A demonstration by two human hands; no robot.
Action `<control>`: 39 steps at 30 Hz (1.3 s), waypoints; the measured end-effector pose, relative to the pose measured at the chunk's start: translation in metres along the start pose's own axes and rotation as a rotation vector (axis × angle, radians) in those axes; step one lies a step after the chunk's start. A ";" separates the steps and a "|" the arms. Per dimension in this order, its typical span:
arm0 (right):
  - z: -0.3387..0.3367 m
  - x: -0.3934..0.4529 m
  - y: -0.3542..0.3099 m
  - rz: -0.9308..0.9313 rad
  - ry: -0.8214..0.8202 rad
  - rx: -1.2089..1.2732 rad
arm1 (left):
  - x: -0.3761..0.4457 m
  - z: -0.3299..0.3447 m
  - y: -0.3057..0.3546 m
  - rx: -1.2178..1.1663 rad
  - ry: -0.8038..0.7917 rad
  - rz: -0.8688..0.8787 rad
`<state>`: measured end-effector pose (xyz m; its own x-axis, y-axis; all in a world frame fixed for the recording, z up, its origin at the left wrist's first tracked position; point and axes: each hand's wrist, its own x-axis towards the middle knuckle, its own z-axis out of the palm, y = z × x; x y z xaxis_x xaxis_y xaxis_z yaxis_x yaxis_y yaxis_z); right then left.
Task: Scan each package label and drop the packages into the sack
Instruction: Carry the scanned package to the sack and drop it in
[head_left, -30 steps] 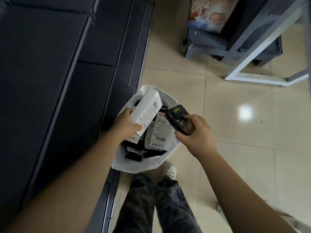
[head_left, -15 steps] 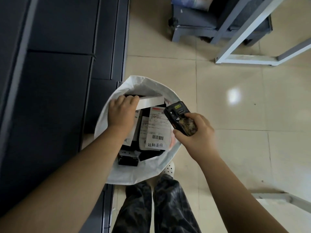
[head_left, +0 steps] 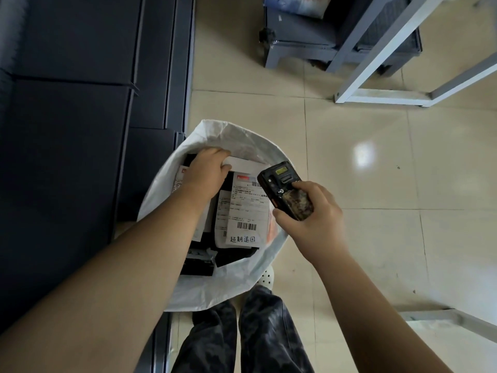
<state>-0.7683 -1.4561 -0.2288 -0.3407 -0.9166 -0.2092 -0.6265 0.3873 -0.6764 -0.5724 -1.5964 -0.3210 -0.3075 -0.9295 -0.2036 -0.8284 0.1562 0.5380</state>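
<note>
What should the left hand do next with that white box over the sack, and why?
Probably let go. The left hand grips the white box low inside the mouth of the white sack, right above the labelled packages already in there, so it has almost nowhere to fall. The right hand holds the scanner beside it, off the box.

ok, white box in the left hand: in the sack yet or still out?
In, but not released. The white box lies flat within the sack mouth on other packages, left hand fingers curled over its end.
</note>
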 end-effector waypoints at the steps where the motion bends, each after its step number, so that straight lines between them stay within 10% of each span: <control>1: 0.003 0.000 0.000 -0.010 -0.001 -0.004 | 0.002 0.003 -0.002 -0.004 -0.031 -0.010; 26: -0.180 -0.082 -0.216 -0.564 -0.069 0.074 | -0.268 -0.285 0.181 -0.216 0.558 0.046; 39: -0.229 -0.294 -0.293 -1.151 -0.475 0.296 | -0.613 -0.286 0.291 -0.104 1.128 -0.455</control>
<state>-0.6452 -1.2771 0.1929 0.6125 -0.6758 0.4101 -0.1916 -0.6302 -0.7524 -0.4909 -1.0773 0.1945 0.6223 -0.6692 0.4062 -0.6974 -0.2383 0.6759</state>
